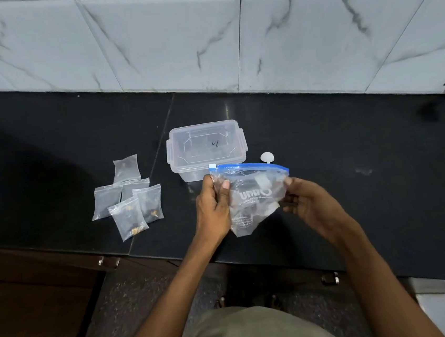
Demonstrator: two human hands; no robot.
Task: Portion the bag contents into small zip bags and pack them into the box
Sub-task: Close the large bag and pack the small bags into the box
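Hands, left [214, 205] and right [305, 200], pinch the blue-zippered slider bag [248, 193] by its sides before the lidded clear box [206, 149].

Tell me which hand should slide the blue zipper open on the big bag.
Probably the left. The white slider sits at the bag's left end, just above the left hand, which grips that side of the large zip bag. The right hand pinches the far side and can steady it.
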